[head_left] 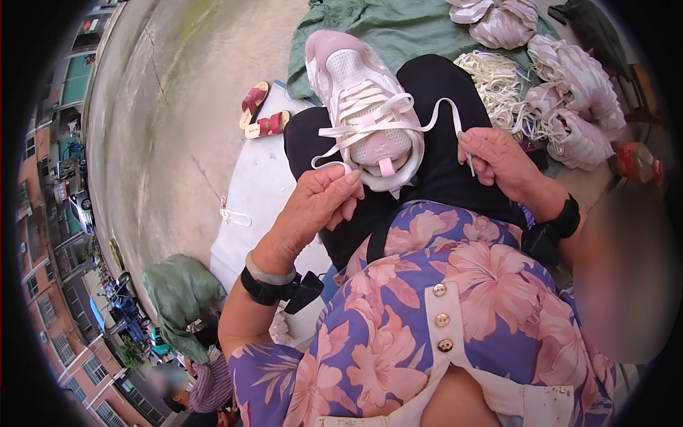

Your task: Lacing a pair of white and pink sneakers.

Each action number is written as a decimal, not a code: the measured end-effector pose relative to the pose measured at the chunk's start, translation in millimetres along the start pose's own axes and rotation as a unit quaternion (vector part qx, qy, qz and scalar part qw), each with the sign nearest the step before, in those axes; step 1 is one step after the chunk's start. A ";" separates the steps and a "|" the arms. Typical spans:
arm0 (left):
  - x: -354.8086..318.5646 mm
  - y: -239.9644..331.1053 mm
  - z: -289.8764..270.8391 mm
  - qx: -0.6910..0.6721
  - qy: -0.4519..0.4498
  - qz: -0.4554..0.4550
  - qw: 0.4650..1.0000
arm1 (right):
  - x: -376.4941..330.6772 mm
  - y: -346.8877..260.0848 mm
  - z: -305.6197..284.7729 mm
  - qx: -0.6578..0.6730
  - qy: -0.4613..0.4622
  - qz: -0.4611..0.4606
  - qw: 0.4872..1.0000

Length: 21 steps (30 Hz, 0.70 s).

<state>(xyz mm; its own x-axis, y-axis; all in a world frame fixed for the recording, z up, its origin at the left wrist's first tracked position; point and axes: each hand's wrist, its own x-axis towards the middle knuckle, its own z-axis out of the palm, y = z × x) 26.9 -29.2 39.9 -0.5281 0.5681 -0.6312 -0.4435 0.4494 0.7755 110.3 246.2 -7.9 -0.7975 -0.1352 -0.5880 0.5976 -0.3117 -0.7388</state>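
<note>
A pink and white sneaker [380,146] rests across my lap on black trousers, its toe pointing away from me. White laces criss-cross its tongue, with loose loops lying over the upper part. My left hand [324,203] pinches a shoelace close beside the shoe's collar on the left. On the other side, my right hand [501,160] pinches the other end of the shoelace [445,103], which arcs up from the shoe to my fingers. A short tail of it hangs below my right fingertips.
A heap of loose white laces [494,82] lies to the right, next to bundled pink and white shoes [580,82] on a green cloth [413,28]. Red sandals [267,124] stand at the left by a white sheet [252,181]. Another person [210,384] sits at the lower left.
</note>
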 end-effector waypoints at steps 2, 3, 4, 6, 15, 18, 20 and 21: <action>15.3 9.8 18.7 0.007 -0.039 0.017 0.999 | 7.1 -0.3 11.0 0.047 -0.052 0.024 0.997; 24.7 10.5 28.1 0.008 -0.039 0.019 0.999 | 12.5 -0.7 12.8 0.055 -0.062 0.025 0.996; 31.8 10.6 35.6 0.021 -0.015 0.053 0.998 | 16.7 -1.3 15.1 0.058 -0.061 0.023 0.996; 40.4 10.9 43.8 0.032 0.012 0.093 0.995 | 26.2 -4.6 17.2 0.070 -0.055 -0.009 0.996; 57.0 14.9 49.4 0.044 0.104 0.139 0.984 | 49.3 -9.1 18.9 0.071 -0.053 -0.136 0.987; 59.5 11.5 52.8 0.052 0.122 0.138 0.981 | 48.3 -4.1 21.2 0.042 -0.042 -0.171 0.983; 61.4 9.4 54.6 0.058 0.129 0.140 0.980 | 48.1 -2.7 22.4 0.035 -0.038 -0.190 0.980; 62.6 8.0 55.2 0.053 0.132 0.144 0.979 | 48.0 -2.4 23.1 0.040 -0.031 -0.196 0.979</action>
<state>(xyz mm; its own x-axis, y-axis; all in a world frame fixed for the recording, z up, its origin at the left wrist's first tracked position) 30.3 48.0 7.3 -0.7957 0.4896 -0.3565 -0.1777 0.3740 0.9102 68.6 218.7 -26.7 -0.9693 -0.0469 -0.2414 0.2382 -0.4239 -0.8738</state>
